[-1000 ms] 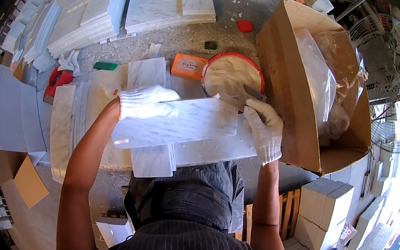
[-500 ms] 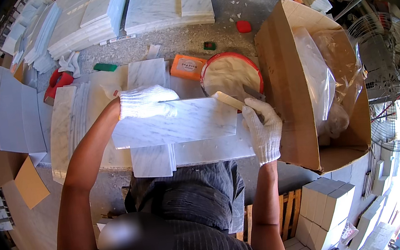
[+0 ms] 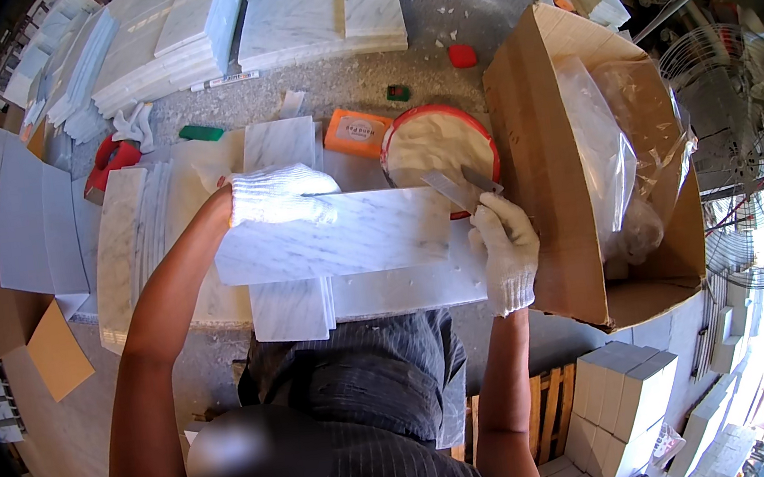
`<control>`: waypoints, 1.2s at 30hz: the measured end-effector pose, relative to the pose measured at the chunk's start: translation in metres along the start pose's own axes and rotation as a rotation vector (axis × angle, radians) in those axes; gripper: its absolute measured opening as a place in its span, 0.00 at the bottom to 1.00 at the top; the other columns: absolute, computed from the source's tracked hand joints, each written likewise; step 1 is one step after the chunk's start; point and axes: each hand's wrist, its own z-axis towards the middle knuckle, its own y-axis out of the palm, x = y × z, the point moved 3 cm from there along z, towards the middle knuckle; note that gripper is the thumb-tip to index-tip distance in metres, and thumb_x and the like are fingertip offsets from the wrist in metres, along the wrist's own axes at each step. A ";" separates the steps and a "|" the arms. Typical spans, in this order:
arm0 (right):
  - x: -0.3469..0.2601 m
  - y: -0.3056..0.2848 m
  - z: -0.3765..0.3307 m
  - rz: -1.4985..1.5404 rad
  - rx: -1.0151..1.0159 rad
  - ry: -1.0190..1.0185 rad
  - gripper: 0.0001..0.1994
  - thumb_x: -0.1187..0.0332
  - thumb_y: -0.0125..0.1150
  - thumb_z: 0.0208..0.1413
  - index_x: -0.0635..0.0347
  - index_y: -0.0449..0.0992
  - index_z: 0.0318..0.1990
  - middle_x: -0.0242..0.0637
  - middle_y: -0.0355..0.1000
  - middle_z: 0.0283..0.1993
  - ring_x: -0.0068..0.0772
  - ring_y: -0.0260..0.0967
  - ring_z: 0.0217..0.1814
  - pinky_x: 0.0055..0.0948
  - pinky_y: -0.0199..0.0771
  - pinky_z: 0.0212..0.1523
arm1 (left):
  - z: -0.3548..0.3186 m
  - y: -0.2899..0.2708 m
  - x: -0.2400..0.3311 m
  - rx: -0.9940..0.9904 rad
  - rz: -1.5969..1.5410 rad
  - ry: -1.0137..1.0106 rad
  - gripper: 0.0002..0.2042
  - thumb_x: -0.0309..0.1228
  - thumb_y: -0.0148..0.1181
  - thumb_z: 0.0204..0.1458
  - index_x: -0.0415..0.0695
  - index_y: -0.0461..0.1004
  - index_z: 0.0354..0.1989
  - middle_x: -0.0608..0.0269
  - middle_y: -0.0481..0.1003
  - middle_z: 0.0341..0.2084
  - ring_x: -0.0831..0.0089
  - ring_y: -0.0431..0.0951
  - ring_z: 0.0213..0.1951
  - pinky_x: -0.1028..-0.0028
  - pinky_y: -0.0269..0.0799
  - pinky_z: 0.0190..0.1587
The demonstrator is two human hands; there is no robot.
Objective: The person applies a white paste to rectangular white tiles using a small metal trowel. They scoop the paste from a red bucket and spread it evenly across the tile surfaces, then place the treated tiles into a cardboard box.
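My left hand (image 3: 283,196), in a white knitted glove, grips the upper left edge of a long white marble tile (image 3: 334,239) with grey veins. At the tile's right end, my gloved right hand (image 3: 510,256) is closed on a putty knife (image 3: 451,191), its flat blade pointing up and left by the tile's corner. Just beyond stands a round tub with a red rim (image 3: 490,141), filled with cream putty (image 3: 435,141). A second grey blade (image 3: 482,179) rests at the tub's near right side. Under the held tile lie more marble tiles (image 3: 291,312), partly hidden.
An open cardboard box (image 3: 535,162) with clear plastic bags stands close on the right. Left are upright tiles (image 3: 127,222) and a red tape dispenser (image 3: 113,157). An orange hand pad (image 3: 356,133) touches the tub's area. Tile stacks (image 3: 298,20) line the back.
The putty knife has turned in my right hand: its cream-coated face showed before, and now a grey blade shows. It has lifted slightly off the tile's corner. My left hand stays nearly still.
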 end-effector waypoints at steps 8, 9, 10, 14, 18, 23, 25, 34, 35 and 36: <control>0.034 -0.016 0.000 0.073 -0.024 0.054 0.12 0.72 0.61 0.62 0.66 0.78 0.51 0.32 0.72 0.30 0.17 0.64 0.26 0.18 0.65 0.27 | 0.004 0.000 -0.007 -0.048 -0.038 -0.087 0.22 0.45 0.61 0.55 0.36 0.77 0.48 0.46 0.80 0.40 0.54 0.79 0.44 0.62 0.71 0.48; 0.037 -0.017 0.001 0.085 -0.025 0.067 0.13 0.72 0.61 0.62 0.66 0.77 0.52 0.34 0.73 0.32 0.17 0.64 0.26 0.18 0.65 0.27 | 0.004 0.001 -0.008 -0.030 -0.019 -0.084 0.23 0.45 0.61 0.56 0.37 0.77 0.48 0.46 0.79 0.40 0.54 0.79 0.44 0.62 0.71 0.48; 0.040 -0.018 0.003 0.098 -0.026 0.079 0.13 0.72 0.60 0.63 0.66 0.77 0.53 0.35 0.74 0.35 0.17 0.64 0.26 0.18 0.64 0.27 | 0.004 0.001 -0.009 -0.012 -0.001 -0.081 0.23 0.45 0.61 0.56 0.37 0.77 0.48 0.46 0.79 0.39 0.53 0.79 0.44 0.62 0.71 0.48; 0.044 -0.021 0.003 0.138 -0.030 0.096 0.13 0.72 0.60 0.63 0.66 0.77 0.53 0.36 0.73 0.35 0.18 0.64 0.27 0.18 0.64 0.27 | 0.006 0.001 -0.004 -0.033 0.067 -0.169 0.22 0.47 0.60 0.56 0.38 0.77 0.46 0.46 0.78 0.38 0.53 0.78 0.42 0.61 0.70 0.46; 0.044 -0.020 0.004 0.148 -0.046 0.104 0.13 0.72 0.60 0.63 0.66 0.77 0.52 0.36 0.73 0.36 0.18 0.64 0.27 0.19 0.64 0.27 | 0.007 0.004 -0.007 0.015 0.065 -0.186 0.22 0.48 0.59 0.58 0.37 0.77 0.39 0.45 0.78 0.34 0.54 0.77 0.36 0.60 0.69 0.41; 0.032 -0.012 0.010 0.099 -0.098 0.082 0.13 0.74 0.63 0.60 0.68 0.77 0.51 0.33 0.72 0.29 0.18 0.64 0.24 0.19 0.63 0.25 | 0.010 0.012 -0.004 0.132 0.029 -0.308 0.26 0.53 0.56 0.59 0.36 0.78 0.31 0.45 0.77 0.27 0.56 0.77 0.31 0.60 0.69 0.38; 0.026 -0.011 0.013 0.098 -0.152 0.070 0.13 0.74 0.64 0.59 0.67 0.78 0.51 0.32 0.72 0.29 0.18 0.64 0.24 0.19 0.63 0.25 | 0.008 0.012 0.004 0.174 0.005 -0.310 0.27 0.54 0.56 0.59 0.36 0.79 0.31 0.46 0.77 0.26 0.56 0.77 0.31 0.61 0.69 0.38; 0.027 0.003 0.030 -0.137 -0.243 0.006 0.11 0.74 0.66 0.58 0.67 0.81 0.47 0.29 0.75 0.34 0.16 0.67 0.30 0.17 0.67 0.30 | 0.008 0.019 0.000 0.212 0.065 -0.329 0.26 0.53 0.55 0.60 0.37 0.78 0.31 0.45 0.76 0.26 0.53 0.77 0.31 0.60 0.69 0.38; 0.029 0.005 0.031 -0.121 -0.236 0.016 0.11 0.74 0.66 0.58 0.66 0.81 0.47 0.29 0.76 0.36 0.16 0.68 0.31 0.17 0.67 0.32 | 0.007 0.020 -0.001 0.211 0.083 -0.327 0.26 0.53 0.55 0.60 0.37 0.78 0.31 0.44 0.76 0.26 0.52 0.77 0.31 0.59 0.69 0.38; 0.030 0.007 0.031 -0.106 -0.228 0.026 0.11 0.73 0.66 0.58 0.66 0.81 0.47 0.29 0.76 0.37 0.16 0.68 0.33 0.17 0.68 0.33 | 0.007 0.020 -0.001 0.216 0.088 -0.323 0.26 0.53 0.54 0.60 0.37 0.78 0.31 0.44 0.76 0.26 0.51 0.76 0.31 0.59 0.69 0.38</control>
